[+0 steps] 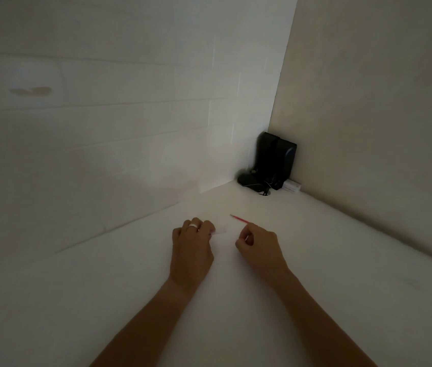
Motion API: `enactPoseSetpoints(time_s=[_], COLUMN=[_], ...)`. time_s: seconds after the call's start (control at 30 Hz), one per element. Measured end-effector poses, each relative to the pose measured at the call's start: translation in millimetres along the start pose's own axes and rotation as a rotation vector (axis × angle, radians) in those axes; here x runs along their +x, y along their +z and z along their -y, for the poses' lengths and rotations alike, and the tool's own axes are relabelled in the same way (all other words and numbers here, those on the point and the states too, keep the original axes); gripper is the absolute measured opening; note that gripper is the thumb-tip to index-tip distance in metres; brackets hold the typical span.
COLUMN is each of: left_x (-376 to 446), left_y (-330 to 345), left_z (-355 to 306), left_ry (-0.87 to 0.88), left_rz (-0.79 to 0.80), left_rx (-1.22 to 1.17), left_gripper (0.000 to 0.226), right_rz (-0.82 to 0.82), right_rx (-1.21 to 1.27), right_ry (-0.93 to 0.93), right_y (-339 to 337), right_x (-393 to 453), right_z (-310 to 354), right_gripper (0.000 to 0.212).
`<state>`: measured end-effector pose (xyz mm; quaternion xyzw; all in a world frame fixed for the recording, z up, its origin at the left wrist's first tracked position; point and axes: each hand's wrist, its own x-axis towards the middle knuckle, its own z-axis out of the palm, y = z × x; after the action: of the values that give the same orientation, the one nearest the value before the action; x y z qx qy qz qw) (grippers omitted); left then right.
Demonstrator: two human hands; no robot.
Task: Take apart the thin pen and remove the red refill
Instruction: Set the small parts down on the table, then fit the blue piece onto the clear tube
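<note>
Fingertips (245, 235) of the right hand (258, 247) pinched the red refill (239, 219), its tip pointing up and left, clear of the pale pen barrel (220, 230) gripped in the curled left hand (191, 242). Both hands hovered over the white table (342, 260); black speakers (276, 160) stood in the far corner.

Over the white table (236, 313), the right hand (258, 246) pinches the red refill (240, 219), its tip pointing toward ten o'clock. The left hand (192, 242) holds the pale pen barrel (220, 230), apart from it. Black devices (273, 162) stand at one o'clock.
</note>
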<state>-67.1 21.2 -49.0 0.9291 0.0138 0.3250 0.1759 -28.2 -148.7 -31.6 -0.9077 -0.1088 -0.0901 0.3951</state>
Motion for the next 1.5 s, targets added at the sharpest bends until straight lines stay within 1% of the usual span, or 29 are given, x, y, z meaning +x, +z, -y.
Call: enactPoseSetpoints(time_s=[0.1, 0.13, 0.23, 0.47, 0.73, 0.87, 1.13, 1.5], left_x=[-1, -1, -2, -1, 0, 0, 0, 0], left_y=[-2, -1, -1, -1, 0, -2, 0, -1], left_z=[-2, -2, -3, -5, -4, -5, -4, -5], left_ry=[0.055, 0.075, 0.13, 0.217, 0.188, 0.168, 0.196, 0.19], left_rz=[0.022, 0.026, 0.056, 0.09, 0.098, 0.093, 0.12, 0.107], left_rx=[-0.051, -0.068, -0.11, -0.142, -0.155, -0.153, -0.155, -0.191], left_gripper=[0.026, 0.025, 0.023, 0.022, 0.02, 0.021, 0.024, 0.026], right_rz=[-0.069, -0.073, -0.068, -0.013, -0.018, -0.065, -0.036, -0.069], right_rx=[0.086, 0.154, 0.372, 0.453, 0.412, 0.35, 0.332, 0.288], right_ry=[-0.036, -0.04, -0.039, -0.048, -0.107, -0.119, -0.156, -0.198], right_y=[-7, -9, -14, -14, -13, -13, -11, -10], right_x=[-11, -14, -19, -20, -20, -20, -19, -20], right_z=[-8, -10, -11, -11, -7, -6, -7, -7], right_gripper=[0.005, 0.004, 0.011, 0.009, 0.006, 0.006, 0.01, 0.012])
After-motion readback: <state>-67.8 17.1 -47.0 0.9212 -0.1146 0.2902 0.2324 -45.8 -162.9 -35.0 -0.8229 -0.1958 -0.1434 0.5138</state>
